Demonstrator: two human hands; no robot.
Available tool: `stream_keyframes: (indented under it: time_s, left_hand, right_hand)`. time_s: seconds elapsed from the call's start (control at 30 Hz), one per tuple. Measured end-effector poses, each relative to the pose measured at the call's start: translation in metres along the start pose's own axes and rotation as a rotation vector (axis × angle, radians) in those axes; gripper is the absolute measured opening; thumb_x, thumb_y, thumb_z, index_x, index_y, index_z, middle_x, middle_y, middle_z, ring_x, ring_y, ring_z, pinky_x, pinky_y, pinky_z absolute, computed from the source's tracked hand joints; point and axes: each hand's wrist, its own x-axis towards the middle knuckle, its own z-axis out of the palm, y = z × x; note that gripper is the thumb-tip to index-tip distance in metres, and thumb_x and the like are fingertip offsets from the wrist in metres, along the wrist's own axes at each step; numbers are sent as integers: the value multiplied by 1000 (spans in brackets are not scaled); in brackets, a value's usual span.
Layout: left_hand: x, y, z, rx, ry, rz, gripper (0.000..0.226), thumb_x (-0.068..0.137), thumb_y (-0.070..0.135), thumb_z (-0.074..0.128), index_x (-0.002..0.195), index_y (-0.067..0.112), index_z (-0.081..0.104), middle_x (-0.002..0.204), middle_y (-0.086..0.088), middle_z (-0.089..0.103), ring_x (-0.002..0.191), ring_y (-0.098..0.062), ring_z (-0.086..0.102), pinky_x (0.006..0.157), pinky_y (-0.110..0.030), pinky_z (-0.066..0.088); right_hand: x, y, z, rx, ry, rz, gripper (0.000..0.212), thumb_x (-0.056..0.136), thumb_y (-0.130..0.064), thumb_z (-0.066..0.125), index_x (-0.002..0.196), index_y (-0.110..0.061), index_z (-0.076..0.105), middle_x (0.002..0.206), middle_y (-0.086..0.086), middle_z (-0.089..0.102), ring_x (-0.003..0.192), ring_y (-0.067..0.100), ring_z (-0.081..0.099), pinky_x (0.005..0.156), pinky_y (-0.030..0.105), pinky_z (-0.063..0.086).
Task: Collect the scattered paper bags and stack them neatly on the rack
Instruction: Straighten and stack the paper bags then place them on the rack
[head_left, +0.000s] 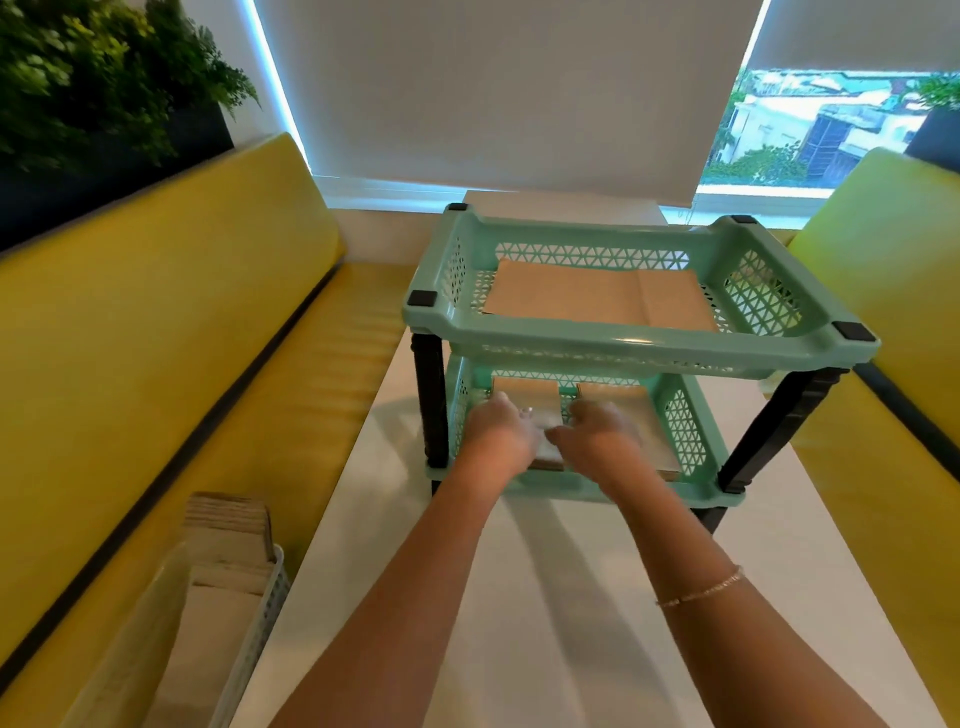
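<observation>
At the far left, a white basket (260, 608) on the yellow bench (156, 338) holds more paper bags (228, 525), so the collecting looks unfinished. On the white table (519, 623) stands the green rack (644, 343), whose upper tier already carries a flat stack (597, 299). The left hand (501, 434) reaches into the lower tier and rests on the small stack (524, 397) there; its fingers look loosely bent, though motion blur hides whether they grip. The right hand (597, 431) lies beside it over the neighbouring stack (623, 400), fingers likewise blurred, its hold unclear. To do this well, square the edges against the tier's wall, press each pile flat, and keep the two piles apart.
</observation>
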Motion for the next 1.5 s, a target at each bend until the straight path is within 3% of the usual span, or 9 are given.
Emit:
stream_keyframes:
  time_s: [0.1, 0.27, 0.47, 0.63, 0.8, 1.23, 1.3, 1.43, 1.5]
  left_hand:
    - [-38, -11, -27, -62, -78, 148, 39, 100, 26, 40, 137, 13, 43, 139, -8, 48, 126, -23, 45, 103, -30, 36]
    - [-87, -58, -76, -212, -61, 180, 33, 97, 23, 47, 130, 20, 51, 129, -2, 57, 115, -17, 55, 100, -34, 44]
    - [-110, -181, -132, -324, 137, -86, 31, 92, 29, 56, 123, 21, 55, 116, 2, 61, 100, -14, 60, 90, -34, 51]
    - [-101, -302, -149, -234, 246, -445, 41, 90, 32, 59, 127, 16, 52, 128, -6, 56, 113, -25, 54, 91, -34, 45]
    - [-80, -386, -133, -154, 187, -618, 57, 89, 25, 62, 138, 7, 40, 139, -12, 46, 125, -28, 46, 95, -36, 42]
    - [10, -493, -60, -77, 21, -650, 102, 77, 33, 74, 149, 8, 6, 155, -10, 18, 141, -25, 23, 112, -33, 22]
    - [24, -502, -54, -8, -20, -678, 106, 76, 42, 73, 149, 9, 3, 156, -10, 17, 142, -27, 22, 114, -36, 23]
    - [37, -510, -44, 230, -111, -680, 106, 79, 58, 62, 149, 11, -2, 157, -9, 9, 143, -30, 16, 115, -38, 16]
    - [38, -513, -39, 252, -72, -693, 104, 77, 57, 65, 149, 11, 6, 154, -9, 18, 139, -30, 25, 113, -38, 22]
  right_hand:
    - [-31, -5, -12, 62, -11, -76, 45, 89, -26, 61, 130, -10, 52, 127, 10, 59, 112, 23, 58, 100, 36, 44]
    - [-88, -40, 4, 237, -221, -107, 34, 88, -20, 63, 121, -13, 59, 100, 5, 66, 83, 18, 63, 79, 34, 54]
    - [-120, -100, 81, 140, -493, -257, 31, 88, -21, 63, 118, -14, 59, 96, 3, 65, 83, 16, 63, 74, 28, 53]
    - [-108, -140, 170, -35, -574, -316, 19, 86, -21, 63, 103, -13, 64, 101, 6, 64, 88, 19, 59, 79, 33, 53]
    - [-85, -164, 247, -358, -648, -421, 42, 90, -26, 56, 129, -11, 54, 128, 6, 55, 118, 24, 52, 97, 31, 45]
    - [-10, -183, 403, -663, -811, -556, 57, 83, -16, 65, 134, -5, 44, 135, 15, 47, 124, 30, 46, 98, 32, 39]
    - [-2, -184, 414, -688, -821, -577, 47, 86, -17, 61, 129, -2, 48, 128, 16, 53, 116, 29, 52, 90, 33, 43]
    - [12, -189, 425, -737, -885, -588, 17, 91, -24, 56, 91, -7, 57, 80, 3, 56, 84, 19, 52, 61, 28, 40]
    - [15, -189, 427, -769, -898, -596, 19, 90, -26, 58, 92, -7, 57, 87, 6, 59, 88, 21, 56, 62, 27, 40]
